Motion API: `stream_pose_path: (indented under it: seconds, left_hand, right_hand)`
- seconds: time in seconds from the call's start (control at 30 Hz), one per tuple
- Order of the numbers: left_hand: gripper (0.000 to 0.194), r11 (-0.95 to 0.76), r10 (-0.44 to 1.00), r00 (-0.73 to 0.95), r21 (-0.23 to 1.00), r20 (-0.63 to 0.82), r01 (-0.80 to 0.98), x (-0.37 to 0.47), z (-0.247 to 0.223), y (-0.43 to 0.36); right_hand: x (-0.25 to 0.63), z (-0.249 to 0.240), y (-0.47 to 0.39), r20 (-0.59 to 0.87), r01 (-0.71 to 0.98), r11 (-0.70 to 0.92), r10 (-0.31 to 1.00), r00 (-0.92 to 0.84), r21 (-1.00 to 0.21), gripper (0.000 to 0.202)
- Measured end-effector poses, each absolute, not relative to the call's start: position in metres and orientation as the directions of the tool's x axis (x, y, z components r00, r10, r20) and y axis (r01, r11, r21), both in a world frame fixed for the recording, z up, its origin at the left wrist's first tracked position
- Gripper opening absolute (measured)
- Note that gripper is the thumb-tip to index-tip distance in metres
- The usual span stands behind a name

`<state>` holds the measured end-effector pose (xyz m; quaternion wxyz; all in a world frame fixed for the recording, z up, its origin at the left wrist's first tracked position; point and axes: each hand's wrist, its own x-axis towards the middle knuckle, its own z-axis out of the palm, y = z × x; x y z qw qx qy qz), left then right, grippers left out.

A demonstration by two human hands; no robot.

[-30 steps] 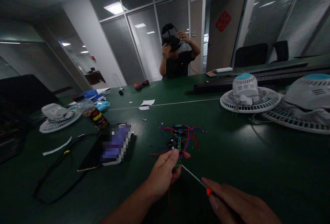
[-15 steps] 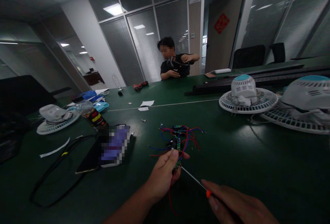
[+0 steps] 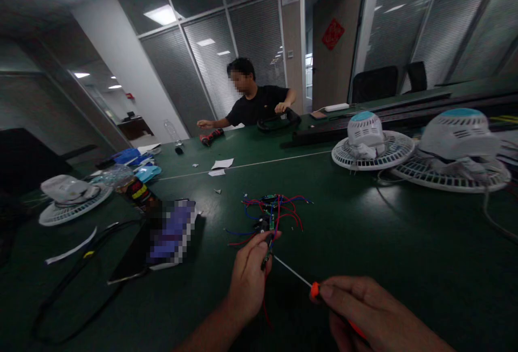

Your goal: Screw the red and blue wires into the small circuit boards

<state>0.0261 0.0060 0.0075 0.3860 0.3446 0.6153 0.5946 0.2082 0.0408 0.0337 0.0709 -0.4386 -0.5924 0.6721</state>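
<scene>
My left hand (image 3: 251, 273) pinches a small circuit board (image 3: 266, 257) with red wires on it, held just over the green table. In my right hand (image 3: 360, 306) is a screwdriver (image 3: 314, 289) with an orange handle; its thin shaft points left, and the tip meets or nearly meets the board's edge. Just beyond my left fingers lie more small circuit boards (image 3: 270, 206) with red and blue wires spread around them. My left fingers hide part of the held board.
A phone (image 3: 172, 233) and black cable (image 3: 73, 271) lie left, beside a dark-labelled bottle (image 3: 140, 193). White fan parts (image 3: 364, 136) stand at right, another (image 3: 73, 195) at far left. Across the table (image 3: 324, 195) a person (image 3: 259, 103) sits near a red drill (image 3: 211, 136).
The view has shifted slightly right. My right hand's grip on the screwdriver handle has changed, its fingers now round the orange collar. The person opposite has stretched an arm toward the drill.
</scene>
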Motion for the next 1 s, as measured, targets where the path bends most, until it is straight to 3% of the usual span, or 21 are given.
stream_pose_path:
  seconds: [0.07,0.2,0.43,0.83,1.0]
  left_hand:
    - [0.039,0.052,0.908,-0.418,0.998,-0.031,0.038,0.024,0.004,0.005]
    - [0.044,0.046,0.937,-0.349,0.98,0.025,0.194,0.023,0.003,0.001]
    - [0.044,0.072,0.949,-0.314,0.95,0.029,0.303,0.028,0.009,0.0]
    - [0.043,0.068,0.942,-0.336,0.96,0.028,0.271,0.027,0.005,0.002]
    - [0.042,0.067,0.925,-0.374,0.935,0.073,0.348,0.031,0.006,0.003]
  right_hand:
    - [0.211,0.036,0.046,-0.481,0.462,-0.199,0.597,-0.643,-0.864,0.042]
    - [0.218,0.042,0.054,-0.29,0.472,0.132,0.639,-0.713,-0.872,0.044]
    - [0.224,0.045,0.053,-0.071,0.429,0.426,0.638,-0.767,-0.796,0.036]
    - [0.223,0.046,0.048,0.135,0.407,0.562,0.689,-0.713,-0.72,0.024]
    - [0.221,0.044,0.05,0.087,0.537,0.522,0.766,-0.637,-0.662,0.031]
